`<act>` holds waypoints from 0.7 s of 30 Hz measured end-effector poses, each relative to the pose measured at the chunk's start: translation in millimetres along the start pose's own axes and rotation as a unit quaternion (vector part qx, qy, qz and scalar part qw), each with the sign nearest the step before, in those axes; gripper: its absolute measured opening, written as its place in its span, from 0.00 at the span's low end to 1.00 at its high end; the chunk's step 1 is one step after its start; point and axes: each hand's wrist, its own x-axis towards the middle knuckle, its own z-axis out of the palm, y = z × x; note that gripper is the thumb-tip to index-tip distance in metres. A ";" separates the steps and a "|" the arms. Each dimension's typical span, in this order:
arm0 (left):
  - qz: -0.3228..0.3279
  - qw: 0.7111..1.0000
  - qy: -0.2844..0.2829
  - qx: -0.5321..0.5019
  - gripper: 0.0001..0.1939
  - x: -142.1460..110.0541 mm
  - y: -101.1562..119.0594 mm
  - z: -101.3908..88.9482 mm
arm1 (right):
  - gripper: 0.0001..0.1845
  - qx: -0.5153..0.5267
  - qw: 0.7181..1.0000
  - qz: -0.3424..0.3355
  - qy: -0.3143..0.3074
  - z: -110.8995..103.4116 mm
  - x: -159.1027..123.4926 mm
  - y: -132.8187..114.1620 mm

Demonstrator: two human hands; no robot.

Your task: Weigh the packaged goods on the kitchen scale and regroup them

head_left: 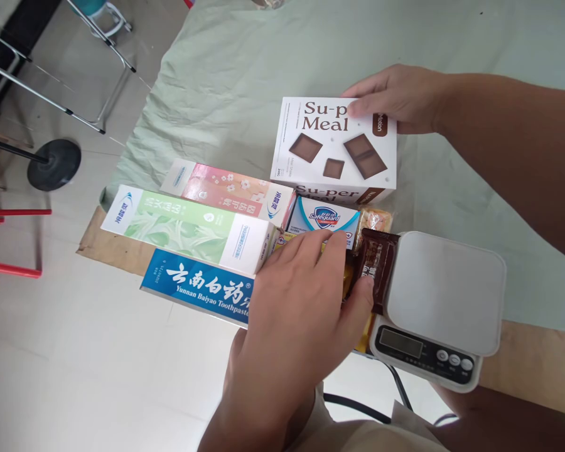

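Observation:
My right hand (395, 100) grips the far right corner of a white Su-per Meal box (289, 141), thumb on its top and fingers behind. My left hand (296, 301) reaches over a cluster of small packages, fingers bent down and thumb against a dark brown snack packet (376, 263). What lies under its palm is mostly hidden; bits of yellow packaging show. Just beyond its fingers is a Safeguard soap box (327, 220). To its left lie a green toothpaste box (183, 226), a pink toothpaste box (235, 188) and a blue Yunnan Baiyao toothpaste box (198, 285).
A white kitchen scale (447, 289) stands right of the brown packet at the table's near edge. A clear-wrapped snack (375, 220) sits beside the soap. Pale green cloth (226, 81) covers the table. Metal frames (85, 119) and a black round base (54, 164) are on the floor.

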 end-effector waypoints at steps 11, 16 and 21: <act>-0.006 1.000 -0.008 0.007 0.15 0.0 0.2 -0.2 | 0.12 -0.242 0.968 -0.024 -0.060 0.0 5.4 -0.6; -0.004 1.000 -0.012 0.017 0.17 0.4 0.9 -0.1 | 0.09 -0.227 0.973 -0.032 -0.039 10.4 -1.2 -2.4; -0.006 1.000 -0.015 0.024 0.17 -0.4 1.6 0.1 | 0.07 -0.226 0.973 -0.039 -0.034 17.6 -12.3 -5.1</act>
